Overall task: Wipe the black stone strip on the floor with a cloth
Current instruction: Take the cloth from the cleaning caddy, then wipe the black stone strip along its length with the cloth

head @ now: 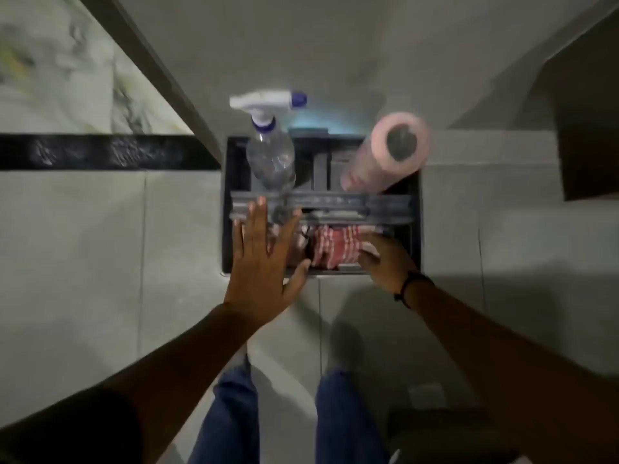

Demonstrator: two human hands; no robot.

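A dark caddy (415, 222) sits on the grey tiled floor (100, 246), seen from above, with a handle bar (335, 200) running left to right across its middle. In the far compartments stand a clear spray bottle (271, 159) with a white and blue trigger head on the left, and a pink roll (388, 152) leaning on the right. In the near compartment lies a red-and-white striped cloth (335, 246), bunched up.

The left hand (264, 259) is spread wide and flat, fingers stretched, hovering over the near left part of the caddy with its fingertips reaching the handle bar; it holds nothing. The cloth lies just to the right of it, near the thumb. The right hand (385, 259) reaches into the near right part of the caddy, its fingers curled down at the right end of the cloth and touching it; the blur makes it hard to tell whether the fingers have closed on the fabric. A dark band (412, 288) circles the right wrist.

The black stone strip (100, 152) runs across the floor at the far left, ending behind the caddy's far left corner, well apart from both hands. Beyond it lies marbled tile (50, 78). Blue trouser legs (338, 420) show at the near edge.
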